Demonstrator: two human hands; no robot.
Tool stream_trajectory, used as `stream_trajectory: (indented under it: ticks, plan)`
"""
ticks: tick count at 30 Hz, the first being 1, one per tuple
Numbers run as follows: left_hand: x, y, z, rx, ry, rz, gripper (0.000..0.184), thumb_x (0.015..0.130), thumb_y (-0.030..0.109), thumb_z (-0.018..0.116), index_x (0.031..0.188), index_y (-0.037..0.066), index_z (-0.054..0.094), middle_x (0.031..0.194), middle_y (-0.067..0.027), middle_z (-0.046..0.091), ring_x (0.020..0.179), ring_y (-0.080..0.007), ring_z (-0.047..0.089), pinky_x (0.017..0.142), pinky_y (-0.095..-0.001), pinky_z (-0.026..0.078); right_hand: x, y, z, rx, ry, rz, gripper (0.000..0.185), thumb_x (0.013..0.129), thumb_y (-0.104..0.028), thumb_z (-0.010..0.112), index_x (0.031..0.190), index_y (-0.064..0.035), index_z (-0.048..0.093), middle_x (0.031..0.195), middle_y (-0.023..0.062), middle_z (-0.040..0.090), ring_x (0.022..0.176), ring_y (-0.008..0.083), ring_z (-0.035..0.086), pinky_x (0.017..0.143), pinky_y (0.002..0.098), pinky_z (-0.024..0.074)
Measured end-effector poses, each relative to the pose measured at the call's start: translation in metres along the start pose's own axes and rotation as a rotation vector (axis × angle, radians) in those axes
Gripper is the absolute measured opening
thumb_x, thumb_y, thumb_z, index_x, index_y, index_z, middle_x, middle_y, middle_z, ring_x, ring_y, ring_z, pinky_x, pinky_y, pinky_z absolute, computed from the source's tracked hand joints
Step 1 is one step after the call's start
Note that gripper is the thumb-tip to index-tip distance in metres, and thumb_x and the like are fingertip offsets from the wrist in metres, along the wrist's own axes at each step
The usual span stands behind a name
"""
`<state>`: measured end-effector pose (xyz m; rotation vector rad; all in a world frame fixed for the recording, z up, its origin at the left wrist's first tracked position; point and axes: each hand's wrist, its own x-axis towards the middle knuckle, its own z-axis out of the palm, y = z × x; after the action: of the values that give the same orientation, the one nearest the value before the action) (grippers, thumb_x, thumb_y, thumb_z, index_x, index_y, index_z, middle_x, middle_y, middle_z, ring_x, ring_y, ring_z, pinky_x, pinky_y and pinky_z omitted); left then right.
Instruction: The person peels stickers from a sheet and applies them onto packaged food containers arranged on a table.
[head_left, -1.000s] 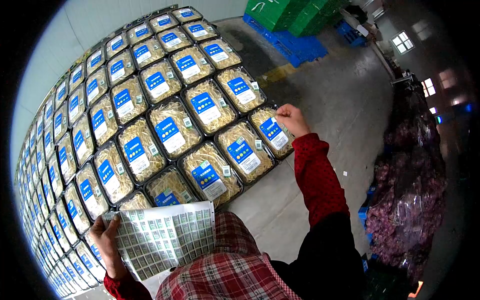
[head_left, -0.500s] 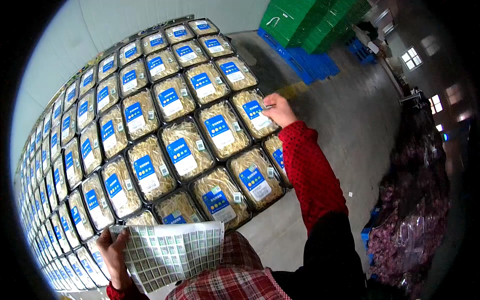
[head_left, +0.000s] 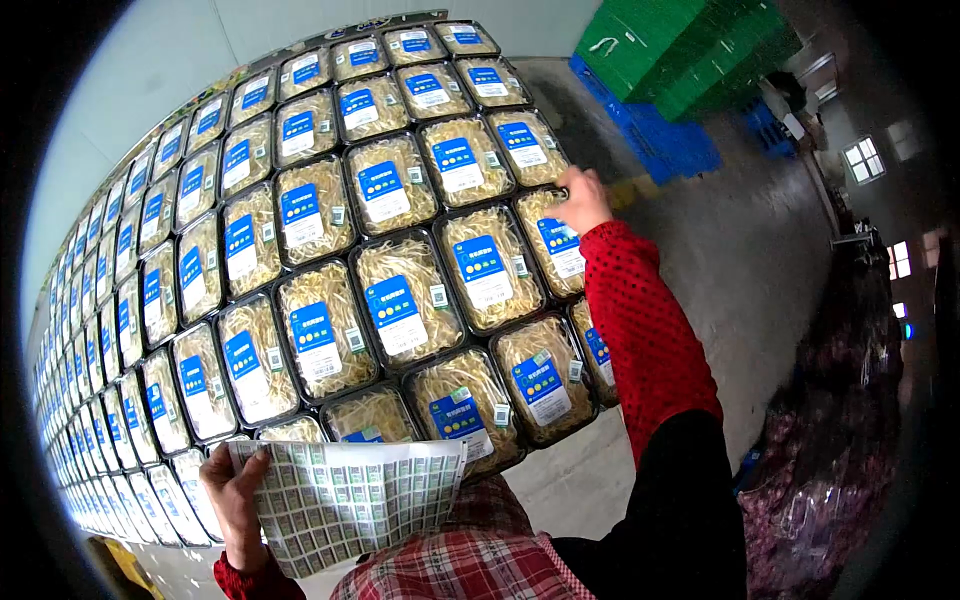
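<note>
My left hand (head_left: 235,500) grips the left edge of a sheet of stickers (head_left: 360,505), thumb on top. Rows of small printed squares cover the sheet, which sags over the front of the packs and my lap. My right hand (head_left: 583,203), fingers pinched, is over the upper right part of a clear-lidded pack of bean sprouts (head_left: 562,262). A small dark sticker seems to be at its fingertips, mostly covered by them. That pack bears a blue and white label. The pack of bean sprouts to its left (head_left: 487,265) has a small square code sticker beside its label.
Many similar black-rimmed packs (head_left: 310,330) stand in close rows to the left and far side. Green crates (head_left: 690,50) rest on a blue pallet (head_left: 640,125) at the back right. Purplish wrapped goods (head_left: 830,480) are on the right, across grey floor (head_left: 740,270).
The view has shifted, so the packs appear farther right. My right hand has moved from over the label toward the pack's upper edge. My left hand still holds the sheet.
</note>
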<state>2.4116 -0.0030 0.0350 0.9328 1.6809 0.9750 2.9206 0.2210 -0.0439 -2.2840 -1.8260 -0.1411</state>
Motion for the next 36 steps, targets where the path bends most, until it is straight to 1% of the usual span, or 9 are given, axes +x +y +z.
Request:
stream_trajectory:
  ticks: [2, 4, 8, 10, 12, 16, 24, 26, 36]
  plan:
    - [-0.002, 0.005, 0.007, -0.050, 0.027, -0.011, 0.006, 0.078, 0.002, 0.066, 0.075, 0.001, 0.061, 0.068, -0.0003, 0.062, 0.059, -0.0067, 0.052, 0.055, -0.0236, 0.040, -0.007, -0.025, 0.010, 1.044, -0.420, 0.044, 0.055, 0.060, -0.001, 0.079, 0.109, 0.0001, 0.053, 0.106, 0.0130, 0.056, 0.078, 0.0201, 0.059, 0.068, 0.0340, 0.0513]
    - [-0.002, 0.007, 0.006, -0.056, 0.021, -0.025, 0.006, 0.077, 0.001, 0.067, 0.076, 0.001, 0.061, 0.069, -0.0009, 0.062, 0.060, -0.0070, 0.053, 0.055, -0.0235, 0.040, -0.017, -0.056, 0.013, 1.152, -0.508, 0.101, 0.051, 0.060, 0.001, 0.077, 0.106, -0.0011, 0.056, 0.100, 0.0077, 0.058, 0.080, 0.0150, 0.056, 0.069, 0.0302, 0.0501]
    - [-0.002, 0.000, 0.000, -0.019, 0.036, -0.030, 0.005, 0.077, 0.001, 0.067, 0.077, 0.001, 0.062, 0.070, -0.0010, 0.063, 0.060, -0.0068, 0.053, 0.055, -0.0228, 0.040, -0.021, -0.077, 0.043, 0.948, -0.487, 0.072, 0.045, 0.061, 0.011, 0.067, 0.103, -0.0021, 0.057, 0.096, 0.0051, 0.055, 0.086, 0.0150, 0.053, 0.072, 0.0304, 0.0509]
    - [-0.002, -0.007, -0.010, 0.102, 0.059, 0.038, 0.004, 0.079, 0.002, 0.066, 0.078, 0.002, 0.062, 0.071, 0.0008, 0.063, 0.058, -0.0056, 0.052, 0.055, -0.0223, 0.040, -0.034, -0.082, 0.056, 0.479, -0.206, -0.175, 0.045, 0.062, 0.012, 0.066, 0.103, -0.0004, 0.055, 0.104, 0.0133, 0.051, 0.093, 0.0262, 0.054, 0.081, 0.0325, 0.0493]
    - [0.000, -0.018, -0.037, 0.074, 0.038, 0.021, 0.002, 0.082, 0.003, 0.064, 0.083, 0.002, 0.063, 0.071, 0.0016, 0.063, 0.058, -0.0045, 0.052, 0.055, -0.0206, 0.040, -0.050, -0.088, 0.035, 0.332, 0.038, -0.344, 0.040, 0.065, 0.003, 0.073, 0.102, -0.0001, 0.058, 0.109, 0.0192, 0.057, 0.096, 0.0295, 0.060, 0.076, 0.0374, 0.0487]
    - [-0.001, -0.025, -0.078, 0.018, 0.142, 0.054, 0.006, 0.085, 0.007, 0.066, 0.087, 0.002, 0.065, 0.075, -0.0008, 0.065, 0.060, -0.0063, 0.057, 0.057, -0.0199, 0.043, -0.151, -0.071, -0.030, 0.666, -0.424, -0.276, 0.018, 0.076, -0.010, 0.068, 0.090, -0.0013, 0.061, 0.082, 0.0175, 0.058, 0.080, 0.0316, 0.060, 0.068, 0.0409, 0.0475]
    - [-0.007, -0.038, -0.087, 0.019, 0.023, 0.063, 0.009, 0.084, 0.010, 0.069, 0.086, 0.003, 0.064, 0.073, -0.0006, 0.065, 0.058, -0.0049, 0.054, 0.055, -0.0207, 0.042, -0.305, -0.084, -0.035, 0.381, -0.261, -0.222, 0.028, 0.083, -0.004, 0.061, 0.110, -0.0019, 0.061, 0.098, 0.0134, 0.052, 0.082, 0.0338, 0.058, 0.070, 0.0421, 0.0473]
    - [-0.007, -0.040, -0.080, -0.014, 0.083, 0.095, 0.011, 0.086, 0.012, 0.065, 0.079, 0.006, 0.059, 0.065, 0.0053, 0.054, 0.055, -0.0036, 0.044, 0.050, -0.0209, 0.033, -0.310, -0.085, -0.032, 0.372, -0.213, -0.198, 0.021, 0.083, -0.003, 0.060, 0.103, -0.0011, 0.061, 0.099, 0.0133, 0.052, 0.083, 0.0337, 0.058, 0.070, 0.0421, 0.0470]
    - [-0.006, -0.043, -0.101, -0.052, 0.029, 0.125, 0.009, 0.084, 0.008, 0.069, 0.088, 0.003, 0.065, 0.076, 0.0011, 0.065, 0.062, -0.0039, 0.053, 0.059, -0.0199, 0.041, -0.282, -0.082, -0.070, 0.454, -0.332, -0.413, 0.008, 0.078, 0.007, 0.056, 0.083, 0.0008, 0.054, 0.104, 0.0140, 0.049, 0.093, 0.0329, 0.055, 0.079, 0.0391, 0.0445]
